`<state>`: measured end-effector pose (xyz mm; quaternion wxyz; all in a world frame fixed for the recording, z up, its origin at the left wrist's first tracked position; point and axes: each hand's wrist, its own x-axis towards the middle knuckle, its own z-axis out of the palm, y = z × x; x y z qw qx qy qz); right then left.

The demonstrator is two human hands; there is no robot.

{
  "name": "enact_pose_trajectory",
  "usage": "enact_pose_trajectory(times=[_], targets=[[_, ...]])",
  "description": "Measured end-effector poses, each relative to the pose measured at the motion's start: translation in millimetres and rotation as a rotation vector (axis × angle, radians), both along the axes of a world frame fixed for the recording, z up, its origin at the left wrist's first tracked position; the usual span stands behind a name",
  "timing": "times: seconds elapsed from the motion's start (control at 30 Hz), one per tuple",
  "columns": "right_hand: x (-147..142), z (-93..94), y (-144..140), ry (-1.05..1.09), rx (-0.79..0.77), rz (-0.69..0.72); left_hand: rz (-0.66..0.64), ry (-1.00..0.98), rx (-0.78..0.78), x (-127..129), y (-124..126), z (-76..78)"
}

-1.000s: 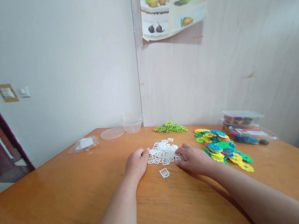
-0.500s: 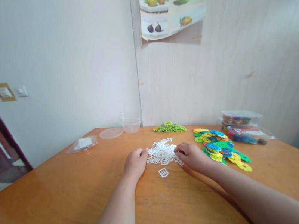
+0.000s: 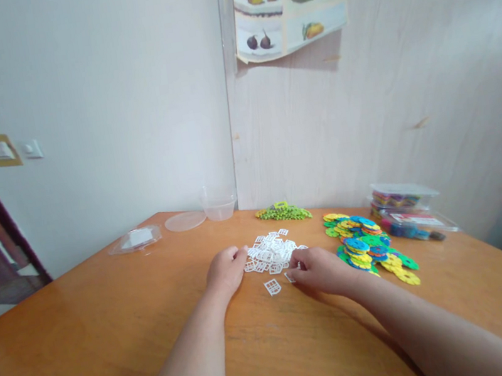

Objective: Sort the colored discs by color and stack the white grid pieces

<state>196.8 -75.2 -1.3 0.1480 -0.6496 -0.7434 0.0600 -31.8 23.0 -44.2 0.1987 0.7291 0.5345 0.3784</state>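
Observation:
A heap of small white plastic window-shaped pieces (image 3: 273,251) lies mid-table. Against its left edge rests my left hand (image 3: 229,272), fingers curled and thumb pressed in; whatever they may hold is hidden. My right hand (image 3: 321,269) is at the heap's front right, thumb and fingers closed on one white window piece (image 3: 289,277), of which only a corner shows. A single loose window piece (image 3: 272,287) lies on the wood in front of the heap, between the two hands.
Colourful notched discs (image 3: 367,246) are piled to the right, near stacked clear boxes (image 3: 407,214). Behind are a green beaded-looking bundle (image 3: 283,212), a clear tub (image 3: 219,204), a round lid (image 3: 186,221) and clear packaging (image 3: 135,239). The wooden table (image 3: 157,317) meets the wall.
My right hand has drawn slightly toward me and left from the heap's right side, with a white window piece now at its fingertips. My left hand has stayed at the heap's left edge.

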Motion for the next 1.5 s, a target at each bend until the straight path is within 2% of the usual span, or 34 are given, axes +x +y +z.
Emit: enact_pose_trajectory(times=[0.2, 0.43, 0.57, 0.67, 0.83, 0.97, 1.17, 1.33, 1.5], targets=[[-5.6, 0.8, -2.5, -0.048, -0.038, 0.029, 0.001, 0.015, 0.013, -0.3, -0.8, 0.2], [-7.0, 0.2, -3.9, 0.117, -0.127, 0.121, 0.008, 0.032, 0.003, 0.7, -3.7, 2.5], [-6.3, 4.1, -3.4, 0.139, -0.139, 0.061, -0.016, 0.051, 0.031, 2.0, -6.1, 5.2], [-5.4, 5.3, -3.2, 0.111, -0.156, 0.021, -0.073, 0.047, 0.028, 3.3, -8.6, 7.9], [-4.6, -2.4, -2.0, 0.039, -0.158, -0.018, -0.249, 0.002, -0.066, 4.7, -17.9, 13.0], [-2.7, -11.2, 3.1, 0.083, -0.163, -0.046, -0.373, 0.025, -0.164, 5.0, -27.8, 16.9], [-1.2, -16.8, 9.7, 0.162, -0.204, -0.059, -0.492, 0.072, -0.317, 3.0, -36.7, 19.7], [-4.1, -17.5, 9.9, 0.174, -0.181, -0.057, -0.540, 0.145, -0.326, 1.4, -36.7, 22.1], [-9.0, -13.4, 7.3, 0.223, -0.074, -0.003, -0.531, 0.199, -0.269, 3.4, -34.6, 21.2]])
